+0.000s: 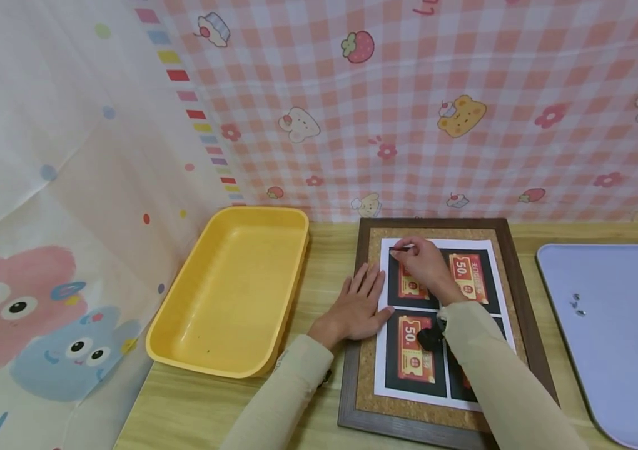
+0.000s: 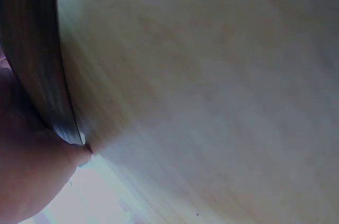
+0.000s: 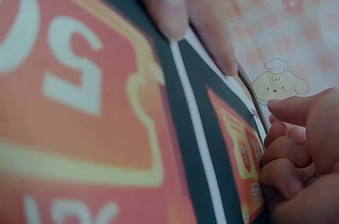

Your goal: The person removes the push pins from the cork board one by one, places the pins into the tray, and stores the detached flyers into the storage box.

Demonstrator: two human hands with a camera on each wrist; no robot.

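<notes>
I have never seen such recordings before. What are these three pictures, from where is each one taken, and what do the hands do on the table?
No machine here: a person works with two bare hands. The large picture comes from a camera on the head, looking down. The other two come from cameras on the wrists, very close and blurred. On the wooden table lie a yellow tray, a cork board carrying a printed sheet with red coupons, and a pale blue tray. The left hand lies flat on the sheet's left edge. The right hand has curled fingers at the sheet's top corner, seemingly pinching something small that I cannot identify.
</notes>
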